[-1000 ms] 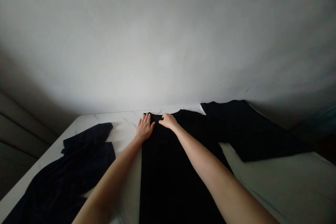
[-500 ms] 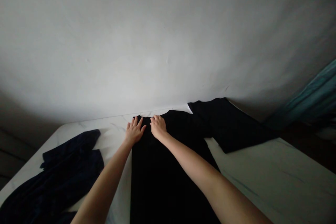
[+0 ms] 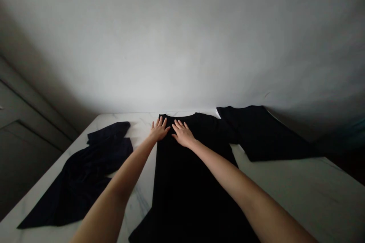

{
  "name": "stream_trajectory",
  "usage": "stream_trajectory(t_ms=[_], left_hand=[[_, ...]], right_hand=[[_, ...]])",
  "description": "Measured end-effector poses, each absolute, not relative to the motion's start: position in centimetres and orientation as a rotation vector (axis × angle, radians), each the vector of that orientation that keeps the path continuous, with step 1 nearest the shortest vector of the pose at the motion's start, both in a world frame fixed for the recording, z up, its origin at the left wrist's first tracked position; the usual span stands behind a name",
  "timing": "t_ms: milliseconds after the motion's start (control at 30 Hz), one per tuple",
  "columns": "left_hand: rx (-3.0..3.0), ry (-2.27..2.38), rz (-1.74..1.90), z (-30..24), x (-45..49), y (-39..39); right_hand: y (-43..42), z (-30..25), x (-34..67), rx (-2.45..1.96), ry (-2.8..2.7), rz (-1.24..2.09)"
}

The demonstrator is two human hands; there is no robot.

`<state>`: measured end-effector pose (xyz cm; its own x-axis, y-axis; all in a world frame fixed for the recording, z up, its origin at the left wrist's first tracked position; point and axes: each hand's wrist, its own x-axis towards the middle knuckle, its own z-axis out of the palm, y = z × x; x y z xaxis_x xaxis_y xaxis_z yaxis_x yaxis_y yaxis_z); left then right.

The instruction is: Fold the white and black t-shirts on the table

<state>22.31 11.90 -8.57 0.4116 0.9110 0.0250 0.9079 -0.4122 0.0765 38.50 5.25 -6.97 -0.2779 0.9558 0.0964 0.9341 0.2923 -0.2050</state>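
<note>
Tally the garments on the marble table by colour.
Black long-sleeved garment: 1
Navy garment: 1
Total: 2

Bare pale-grey plaster wall [image 3: 182,38] filling the upper view, dim soft light brightest low at its middle; below, white grey-veined marble tabletop [image 3: 313,193]; at far left, shadowed grey panelled door or cupboard front [image 3: 25,121].

A black long-sleeved garment [image 3: 194,190] lies spread flat on a white marble table [image 3: 296,193], neckline away.
</note>
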Motion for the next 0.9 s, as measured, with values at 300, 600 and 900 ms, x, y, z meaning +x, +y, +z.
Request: stream_trajectory(t_ms=[300, 600, 900], left_hand=[[2.771, 1.477, 0.193, -10.8, 18.3, 0.4], [2.758, 1.450, 0.195, -9.6, 17.5, -9.7], [2.469, 1.701, 0.138, -5.2, 17.1, -18.8]], right_hand=[[-2.4, -9.0, 36.5, -1.398, -2.468, 0.173], [-5.7, -7.6, 36.5, -1.402, -2.529, 0.108], [-8.8, -8.1, 36.0, -1.135, -2.672, -0.045]])
